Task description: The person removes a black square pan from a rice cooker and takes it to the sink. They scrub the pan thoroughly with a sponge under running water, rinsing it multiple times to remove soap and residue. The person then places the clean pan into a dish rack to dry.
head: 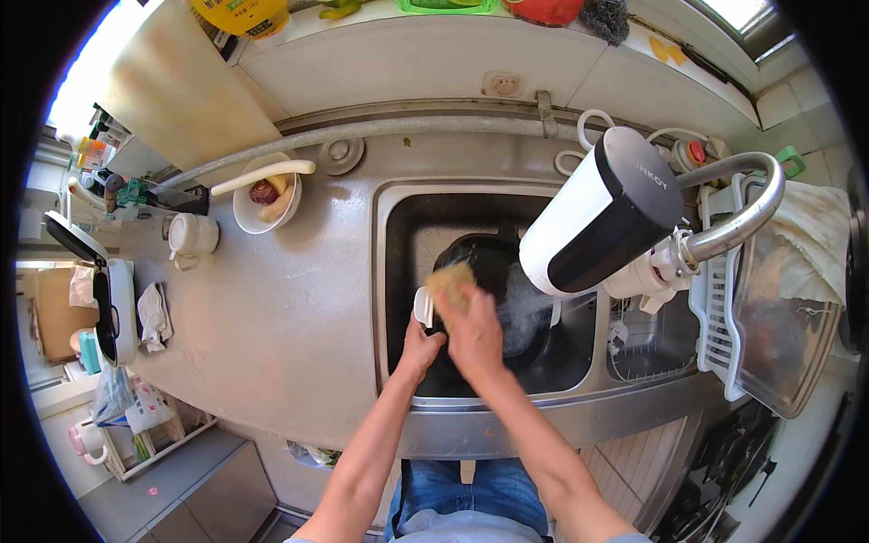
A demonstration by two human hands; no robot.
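In the head view my left hand grips a small white utensil with a dark handle, low over the sink. Its exact kind is hard to tell. My right hand presses a yellowish-tan scrubbing pad, blurred, against or close beside the utensil. Under both hands is the black sink basin with a steel rim. A round black pan lies in it, partly covered by my hands. Water sprays into the basin from the right, below a white-and-black faucet unit.
A curved metal faucet pipe and a white dish rack stand to the right, beside a smaller basin with a wire basket. On the left counter are a white bowl of vegetables, a lidded mug and a folded cloth.
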